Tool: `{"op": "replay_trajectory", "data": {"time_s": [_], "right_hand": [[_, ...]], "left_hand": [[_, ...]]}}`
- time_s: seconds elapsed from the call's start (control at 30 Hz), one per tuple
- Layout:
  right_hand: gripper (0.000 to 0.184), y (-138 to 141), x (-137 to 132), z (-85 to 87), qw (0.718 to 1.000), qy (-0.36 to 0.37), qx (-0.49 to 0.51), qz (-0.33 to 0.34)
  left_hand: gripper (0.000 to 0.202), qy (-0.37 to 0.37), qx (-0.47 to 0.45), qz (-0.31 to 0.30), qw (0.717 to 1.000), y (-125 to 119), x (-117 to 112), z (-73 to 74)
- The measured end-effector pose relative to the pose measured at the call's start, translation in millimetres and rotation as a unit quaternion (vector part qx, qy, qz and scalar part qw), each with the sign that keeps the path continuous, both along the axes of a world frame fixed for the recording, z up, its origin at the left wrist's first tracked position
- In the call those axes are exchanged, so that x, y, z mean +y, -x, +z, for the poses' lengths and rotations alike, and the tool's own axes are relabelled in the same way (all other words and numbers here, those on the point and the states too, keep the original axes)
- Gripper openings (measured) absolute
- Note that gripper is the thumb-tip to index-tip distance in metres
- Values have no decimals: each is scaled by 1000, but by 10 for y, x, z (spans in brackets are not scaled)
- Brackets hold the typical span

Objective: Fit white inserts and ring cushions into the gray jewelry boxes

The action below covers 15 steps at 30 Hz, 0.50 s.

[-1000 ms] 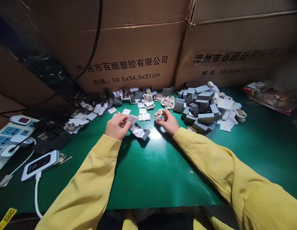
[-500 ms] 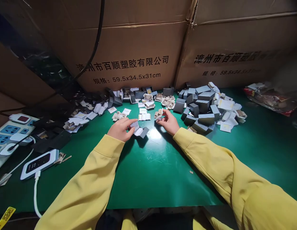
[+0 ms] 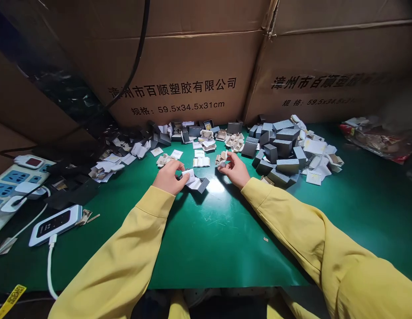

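My left hand (image 3: 169,178) pinches a small white card (image 3: 189,177) between thumb and fingers. Just under and beside that card, a small dark grey box (image 3: 202,185) lies open on the green tabletop, with white showing inside. My right hand (image 3: 237,171), a little to the right, has its fingers closed on a small folded cardboard insert (image 3: 221,158), pale and beige. Between the hands, slightly farther back, lie a folded white paper piece (image 3: 201,162) and a printed card (image 3: 199,153). More beige inserts (image 3: 164,160) sit behind my left hand.
To the right, closed grey boxes (image 3: 287,146) are heaped beside loose white papers (image 3: 317,150). Large cartons (image 3: 179,66) wall off the back. On the left are a power strip (image 3: 13,184), a white device (image 3: 56,225) with a cable, and dark open boxes (image 3: 73,190).
My left fingers have bent and shifted slightly, and the card in them has changed its tilt. The right hand keeps its hold on the insert. The view has shifted a little.
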State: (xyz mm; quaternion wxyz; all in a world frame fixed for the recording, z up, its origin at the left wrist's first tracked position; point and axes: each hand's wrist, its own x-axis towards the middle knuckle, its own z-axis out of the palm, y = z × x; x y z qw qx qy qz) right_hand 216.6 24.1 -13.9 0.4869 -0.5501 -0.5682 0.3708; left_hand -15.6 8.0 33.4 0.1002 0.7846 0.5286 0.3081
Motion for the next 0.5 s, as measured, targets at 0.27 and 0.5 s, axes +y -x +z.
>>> {"op": "replay_trajectory", "data": {"time_s": [0.27, 0.5], "right_hand": [[51, -4, 3, -7, 1000, -1, -2, 1], [50, -4, -3, -10, 1000, 0, 0, 3]], "left_hand": [[17, -48, 20, 28, 998, -37, -49, 44], [22, -44, 93, 46, 994, -79, -119, 118]]}}
